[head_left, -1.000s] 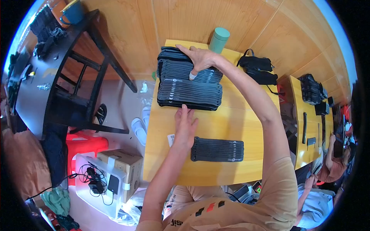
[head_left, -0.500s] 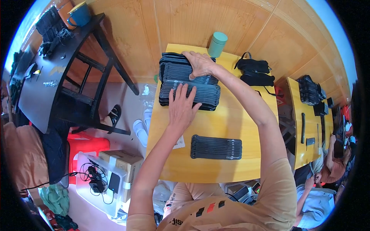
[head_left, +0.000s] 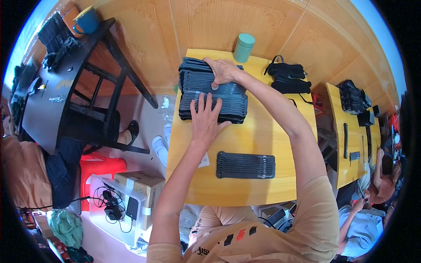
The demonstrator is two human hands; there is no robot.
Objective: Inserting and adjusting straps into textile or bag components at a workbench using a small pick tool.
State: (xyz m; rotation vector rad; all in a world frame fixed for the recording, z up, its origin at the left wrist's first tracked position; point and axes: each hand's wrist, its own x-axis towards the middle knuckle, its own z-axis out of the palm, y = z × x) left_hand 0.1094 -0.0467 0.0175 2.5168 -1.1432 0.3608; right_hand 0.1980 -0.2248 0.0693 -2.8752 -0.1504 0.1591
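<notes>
A large stack of dark grey and black flat strips (head_left: 190, 83) lies at the far left of the yellow table (head_left: 245, 195), its overlapped layers in rows. My left hand (head_left: 205, 120) rests on the stack's near row with its fingers spread, holding nothing. Across the far part of the stack lies my right hand (head_left: 224, 71), thumb apart from its fingers; some fingertips are hidden. Closer to me, a smaller fanned set of similar dark strips (head_left: 245, 165) lies flat, untouched. A bit of white paper (head_left: 205, 160) shows beside my left forearm.
A green lidded canister (head_left: 244, 48) stands behind the stack. Black pouches with straps (head_left: 287, 78) lie at the far right. A dark table (head_left: 48, 114) with a blue mug (head_left: 87, 21) is on the left. A second yellow table (head_left: 346, 168) stands on the right, with people beyond.
The view has shifted slightly. Both hands stay on the stack, and the left hand's thumb is stretched farther out from its fingers.
</notes>
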